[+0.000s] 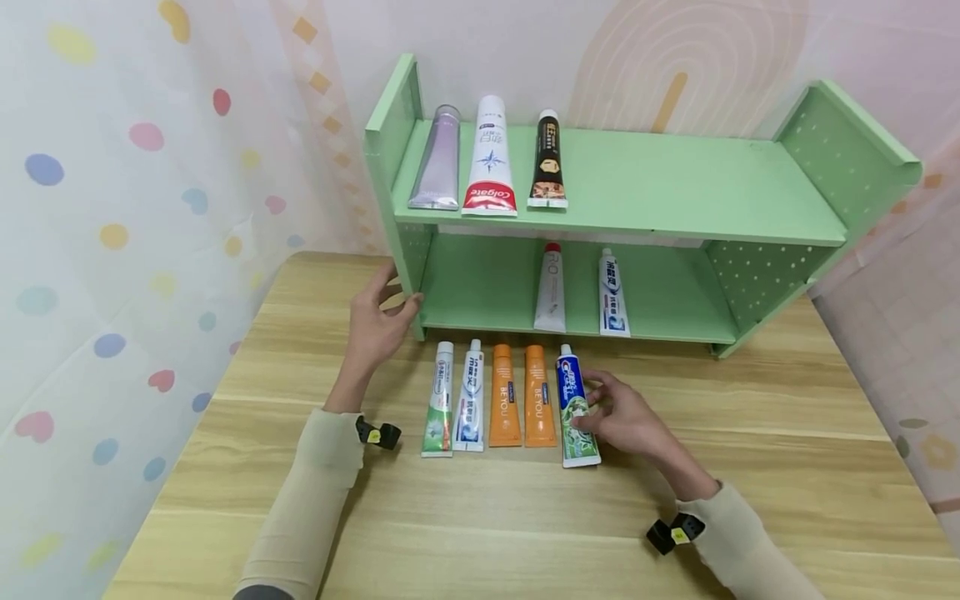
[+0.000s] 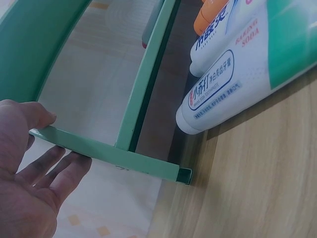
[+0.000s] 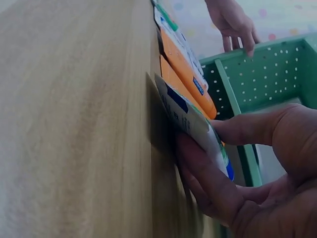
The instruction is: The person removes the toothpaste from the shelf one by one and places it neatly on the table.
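Observation:
My right hand (image 1: 628, 417) pinches a blue and green toothpaste tube (image 1: 572, 387) between thumb and fingers, at the right end of a row on the table. In the right wrist view the tube (image 3: 190, 116) is tilted, one long edge raised off the wood. My left hand (image 1: 377, 323) holds the left side panel of a green two-tier shelf (image 1: 675, 179). Its thumb lies on one side of the panel edge (image 2: 106, 151) and its fingers on the other. Left of the pinched tube lie two orange tubes (image 1: 539, 400), a blue-white tube (image 1: 471, 400) and a green-white tube (image 1: 438, 404).
On the upper tier lie a purple tube (image 1: 438, 162), a white and red Colgate tube (image 1: 491, 158) and a black tube (image 1: 549, 162). The lower tier holds a grey tube with a red cap (image 1: 551, 292) and another blue-white tube (image 1: 612, 296). Patterned curtains hang behind the wooden table (image 1: 480, 533).

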{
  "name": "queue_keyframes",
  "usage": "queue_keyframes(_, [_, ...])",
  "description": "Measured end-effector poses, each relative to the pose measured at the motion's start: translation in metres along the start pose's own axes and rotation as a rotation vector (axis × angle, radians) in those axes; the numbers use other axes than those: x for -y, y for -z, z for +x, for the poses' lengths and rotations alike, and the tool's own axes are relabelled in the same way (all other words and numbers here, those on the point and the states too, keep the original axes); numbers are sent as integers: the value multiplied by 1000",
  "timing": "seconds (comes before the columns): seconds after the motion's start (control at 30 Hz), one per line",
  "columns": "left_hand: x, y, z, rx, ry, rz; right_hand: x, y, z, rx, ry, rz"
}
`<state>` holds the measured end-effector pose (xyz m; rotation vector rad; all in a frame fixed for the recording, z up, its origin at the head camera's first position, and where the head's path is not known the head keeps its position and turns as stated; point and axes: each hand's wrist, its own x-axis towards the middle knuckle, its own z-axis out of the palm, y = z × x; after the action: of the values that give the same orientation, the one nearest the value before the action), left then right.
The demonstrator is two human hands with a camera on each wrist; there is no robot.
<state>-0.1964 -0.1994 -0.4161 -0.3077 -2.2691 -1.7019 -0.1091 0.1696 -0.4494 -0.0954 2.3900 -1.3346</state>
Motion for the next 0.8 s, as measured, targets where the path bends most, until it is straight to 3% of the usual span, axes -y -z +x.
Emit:
queue_keyframes(0.1, [-12, 0, -2, 6, 3, 9, 3, -4, -1, -39, -10, -85])
queue_keyframes(0.23, [-17, -1, -4, 5, -2, 10, 6, -7, -3, -74, -22, -151])
queue_keyframes(0.43, [-23, -1, -4, 4, 9, 6, 7, -5, -5, -53, -38, -189])
queue_keyframes(0.6, [-17, 0, -3, 1, 3, 12, 6, -2, -5, -20, -57, -168])
queue_keyframes(0.8, [7, 0, 2, -5, -8, 13, 5, 3, -4, 1, -34, -173])
